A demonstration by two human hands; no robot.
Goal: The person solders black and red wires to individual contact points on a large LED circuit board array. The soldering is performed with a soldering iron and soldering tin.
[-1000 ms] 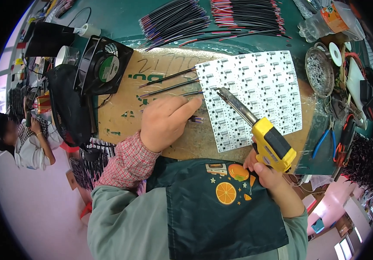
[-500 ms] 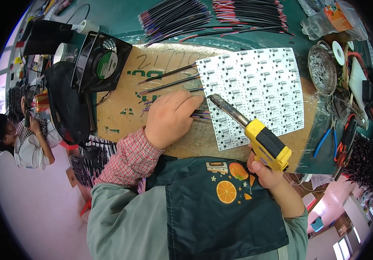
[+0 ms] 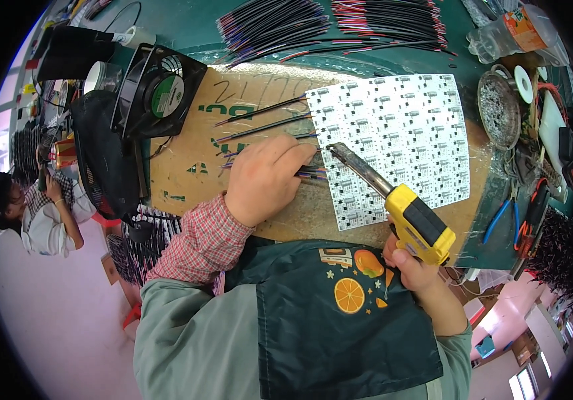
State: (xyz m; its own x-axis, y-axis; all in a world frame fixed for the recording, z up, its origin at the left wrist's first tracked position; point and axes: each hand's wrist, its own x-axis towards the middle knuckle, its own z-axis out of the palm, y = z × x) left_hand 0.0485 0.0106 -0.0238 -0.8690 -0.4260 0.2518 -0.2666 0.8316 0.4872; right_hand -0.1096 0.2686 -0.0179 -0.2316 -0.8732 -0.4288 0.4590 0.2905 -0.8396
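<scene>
A white sheet of small circuit boards (image 3: 420,133) lies on a brown cardboard sheet. My left hand (image 3: 266,177) is closed at its left edge, thumb and forefinger pinched on a thin wire (image 3: 320,150) that is mostly hidden. More dark wires (image 3: 266,125) reach leftward from that edge, above and below the hand. My right hand (image 3: 412,267) grips a yellow and black soldering gun (image 3: 423,223) from below. Its metal barrel slants up to the left, and the tip is over the board edge close to my left fingertips. Whether it touches the wire I cannot tell.
Bundles of black wires (image 3: 273,30) lie at the back. A black fan (image 3: 160,93) stands left on the cardboard (image 3: 180,160). On the right are a round metal dish (image 3: 500,110), blue-handled pliers (image 3: 500,217) and a plastic bottle (image 3: 513,33). Another person (image 3: 40,207) sits far left.
The whole view has shifted slightly. The soldering gun's body has moved a little to the right, its tip staying at the board's left edge. My left hand keeps its pinch.
</scene>
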